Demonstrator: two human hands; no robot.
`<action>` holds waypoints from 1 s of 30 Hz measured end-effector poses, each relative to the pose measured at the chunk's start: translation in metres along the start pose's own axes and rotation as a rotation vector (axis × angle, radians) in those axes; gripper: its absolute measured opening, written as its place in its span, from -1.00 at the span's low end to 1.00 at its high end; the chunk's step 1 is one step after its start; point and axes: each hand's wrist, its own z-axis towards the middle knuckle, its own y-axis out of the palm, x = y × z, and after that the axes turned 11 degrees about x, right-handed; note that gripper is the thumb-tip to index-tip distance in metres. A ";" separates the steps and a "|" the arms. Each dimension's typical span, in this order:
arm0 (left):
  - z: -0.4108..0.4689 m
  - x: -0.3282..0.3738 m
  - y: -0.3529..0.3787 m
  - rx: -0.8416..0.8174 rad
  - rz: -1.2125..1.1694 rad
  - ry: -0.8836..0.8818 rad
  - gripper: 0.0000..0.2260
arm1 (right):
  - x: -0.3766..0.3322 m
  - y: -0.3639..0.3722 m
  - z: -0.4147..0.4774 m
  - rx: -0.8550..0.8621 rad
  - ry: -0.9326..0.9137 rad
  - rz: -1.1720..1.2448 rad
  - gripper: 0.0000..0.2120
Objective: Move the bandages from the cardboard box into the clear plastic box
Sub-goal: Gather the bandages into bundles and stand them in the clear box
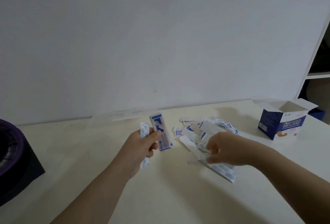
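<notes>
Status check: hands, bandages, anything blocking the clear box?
Left hand grips bandage stack. Right hand pinching into loose pile on table. Clear box behind, nothing in the way.

Dim, flat indoor light turns the plain white wall (160, 27) bluish-grey and leaves the cream tabletop (169, 197) warmer. A faint, soft shadow spreads from the blue-and-white wrapped bandages (210, 127) toward the wall. The whole frame is soft, and the right hand (226, 148) is smeared by motion blur. The white shelf upright (319, 45) leans with wide-angle distortion, and the dark purple-black block (16, 161) loses its detail
</notes>
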 end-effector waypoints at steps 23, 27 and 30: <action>-0.021 -0.005 0.022 -0.031 0.128 -0.003 -0.87 | -0.004 0.005 -0.013 -0.227 0.192 1.513 -0.83; -0.028 -0.003 0.029 -0.079 0.110 0.026 -0.87 | -0.034 0.015 -0.011 -0.094 0.131 1.450 -0.68; -0.030 -0.004 0.029 -0.117 0.070 0.042 -0.75 | -0.049 0.024 -0.010 -0.018 0.094 1.405 -0.74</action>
